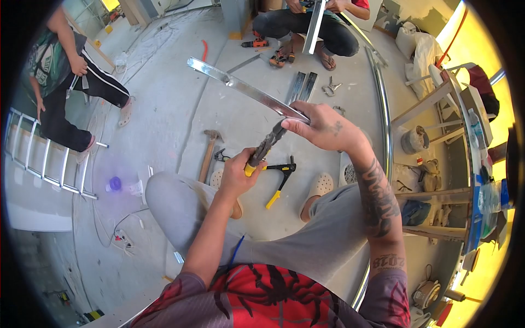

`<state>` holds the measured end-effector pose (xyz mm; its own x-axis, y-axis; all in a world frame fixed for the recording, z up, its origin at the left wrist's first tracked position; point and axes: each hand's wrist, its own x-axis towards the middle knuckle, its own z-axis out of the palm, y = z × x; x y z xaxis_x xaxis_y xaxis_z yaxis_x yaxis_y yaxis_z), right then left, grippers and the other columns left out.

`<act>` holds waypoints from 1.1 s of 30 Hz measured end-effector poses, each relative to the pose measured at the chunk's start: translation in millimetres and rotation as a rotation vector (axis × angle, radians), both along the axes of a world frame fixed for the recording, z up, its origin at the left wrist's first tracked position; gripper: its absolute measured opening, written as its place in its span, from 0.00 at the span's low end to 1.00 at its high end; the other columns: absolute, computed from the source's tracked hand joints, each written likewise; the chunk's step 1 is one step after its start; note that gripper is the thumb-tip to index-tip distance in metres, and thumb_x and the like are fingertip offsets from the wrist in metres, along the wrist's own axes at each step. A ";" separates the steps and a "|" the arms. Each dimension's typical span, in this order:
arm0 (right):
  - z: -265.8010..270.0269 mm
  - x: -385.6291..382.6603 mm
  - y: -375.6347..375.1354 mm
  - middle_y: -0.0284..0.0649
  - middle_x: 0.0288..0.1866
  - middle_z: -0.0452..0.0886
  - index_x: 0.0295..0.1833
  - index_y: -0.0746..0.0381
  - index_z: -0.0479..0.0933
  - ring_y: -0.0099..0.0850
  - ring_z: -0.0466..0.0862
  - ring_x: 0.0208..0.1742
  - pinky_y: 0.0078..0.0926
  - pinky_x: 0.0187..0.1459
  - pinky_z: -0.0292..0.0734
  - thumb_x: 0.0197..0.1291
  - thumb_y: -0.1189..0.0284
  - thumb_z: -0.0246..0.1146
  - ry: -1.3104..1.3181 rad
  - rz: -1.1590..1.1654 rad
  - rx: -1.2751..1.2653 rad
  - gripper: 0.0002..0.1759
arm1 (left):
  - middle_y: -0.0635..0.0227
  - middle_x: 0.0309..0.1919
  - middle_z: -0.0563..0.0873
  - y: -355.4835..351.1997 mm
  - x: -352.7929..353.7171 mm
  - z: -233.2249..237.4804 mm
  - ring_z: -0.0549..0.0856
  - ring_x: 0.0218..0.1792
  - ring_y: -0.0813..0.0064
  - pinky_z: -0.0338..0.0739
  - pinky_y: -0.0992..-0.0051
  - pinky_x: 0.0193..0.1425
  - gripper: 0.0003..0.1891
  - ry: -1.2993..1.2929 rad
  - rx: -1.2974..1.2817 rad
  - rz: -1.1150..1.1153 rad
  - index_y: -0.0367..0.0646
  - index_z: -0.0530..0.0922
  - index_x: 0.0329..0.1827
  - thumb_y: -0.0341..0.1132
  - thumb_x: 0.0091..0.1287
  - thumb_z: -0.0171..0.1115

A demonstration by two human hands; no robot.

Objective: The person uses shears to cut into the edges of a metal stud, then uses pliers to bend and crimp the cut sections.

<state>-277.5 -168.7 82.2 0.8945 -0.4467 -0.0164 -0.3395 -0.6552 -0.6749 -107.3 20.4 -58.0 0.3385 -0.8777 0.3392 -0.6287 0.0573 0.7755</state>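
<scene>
My right hand (331,128) is closed around the near end of a shiny metal channel (249,90), which points up and to the left above the floor. Closed in my left hand (238,177) are what look like tin snips (267,143), dark with a yellow grip. Their far end meets the channel beside my right thumb; whether the jaws bite it is hidden. On the floor below lie a black and yellow hand riveter (283,176) and a hammer (210,156) with a wooden handle.
A co-worker (311,27) squats ahead, holding another metal channel (314,27). To the left, a second person (60,87) sits by an aluminium ladder (49,153). Long metal tracks (385,109), locking pliers (331,86) and an orange drill (255,42) lie around. Wooden shelving (437,194) lines the right.
</scene>
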 end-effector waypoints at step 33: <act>9.2 -13.1 9.9 0.57 0.35 0.84 0.58 0.72 0.76 0.55 0.83 0.32 0.42 0.38 0.79 0.67 0.55 0.69 -0.220 0.162 -0.046 0.29 | 0.53 0.47 0.83 3.8 4.3 -13.4 0.85 0.46 0.51 0.80 0.62 0.53 0.29 0.055 -0.084 -0.099 0.35 0.74 0.66 0.23 0.56 0.60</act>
<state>-290.6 -158.7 91.4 0.9341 -0.2935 0.2031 -0.0765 -0.7204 -0.6894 -103.0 24.2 -71.4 0.2718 -0.8771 0.3960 -0.5730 0.1831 0.7988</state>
